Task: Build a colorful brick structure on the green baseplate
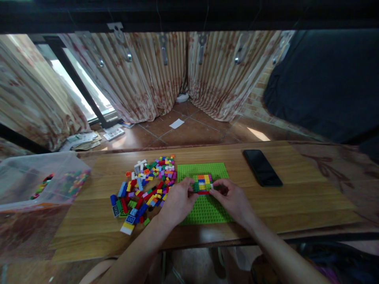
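Observation:
A bright green baseplate (204, 171) lies on the wooden table (296, 197). On it stands a small block of stacked coloured bricks (202, 183), with orange, yellow, white and green rows. My left hand (177, 201) pinches the block's left side. My right hand (232, 199) pinches its right side with curled fingers. A loose heap of coloured bricks (145, 185) is spread just left of the plate, beside my left hand.
A black phone (262, 167) lies face up to the right of the plate. A clear plastic bin (35, 181) holding more bricks sits at the table's left end. Curtains and a tiled floor lie beyond the far edge.

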Motion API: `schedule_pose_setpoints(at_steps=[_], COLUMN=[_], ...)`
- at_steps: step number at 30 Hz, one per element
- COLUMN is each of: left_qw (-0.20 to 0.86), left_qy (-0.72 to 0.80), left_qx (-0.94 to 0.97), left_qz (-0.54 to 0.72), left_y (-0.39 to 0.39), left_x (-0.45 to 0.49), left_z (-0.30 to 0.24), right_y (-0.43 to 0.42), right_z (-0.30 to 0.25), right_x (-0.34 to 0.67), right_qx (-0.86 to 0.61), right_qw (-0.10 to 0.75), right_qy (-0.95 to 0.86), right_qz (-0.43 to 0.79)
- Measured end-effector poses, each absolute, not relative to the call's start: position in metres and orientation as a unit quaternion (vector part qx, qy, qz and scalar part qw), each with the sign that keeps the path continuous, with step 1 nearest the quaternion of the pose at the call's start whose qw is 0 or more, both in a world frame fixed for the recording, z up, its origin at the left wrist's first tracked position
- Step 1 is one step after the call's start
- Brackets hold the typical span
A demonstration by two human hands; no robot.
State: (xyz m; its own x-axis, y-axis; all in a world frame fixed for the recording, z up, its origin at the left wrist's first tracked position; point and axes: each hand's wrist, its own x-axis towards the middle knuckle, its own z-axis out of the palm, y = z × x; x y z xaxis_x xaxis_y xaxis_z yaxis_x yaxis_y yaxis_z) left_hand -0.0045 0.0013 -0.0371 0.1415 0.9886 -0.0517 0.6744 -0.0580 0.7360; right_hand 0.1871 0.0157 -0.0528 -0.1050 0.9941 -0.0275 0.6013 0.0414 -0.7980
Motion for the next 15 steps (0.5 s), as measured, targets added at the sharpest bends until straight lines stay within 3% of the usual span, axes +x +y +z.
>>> schedule_pose_setpoints(at_steps=[15], left_qw=[0.353], left_qy=[0.626], left_qx=[0.644], left_qz=[0.263], left_y=[0.0048], left_x=[-0.0041], left_z=[-0.0374], right_y=[0.0165], right_z=[-0.0490], right_x=[0.1836], right_qx=[-0.616], right_qw=[0.308], right_qy=[-0.651], right_qz=[0.320])
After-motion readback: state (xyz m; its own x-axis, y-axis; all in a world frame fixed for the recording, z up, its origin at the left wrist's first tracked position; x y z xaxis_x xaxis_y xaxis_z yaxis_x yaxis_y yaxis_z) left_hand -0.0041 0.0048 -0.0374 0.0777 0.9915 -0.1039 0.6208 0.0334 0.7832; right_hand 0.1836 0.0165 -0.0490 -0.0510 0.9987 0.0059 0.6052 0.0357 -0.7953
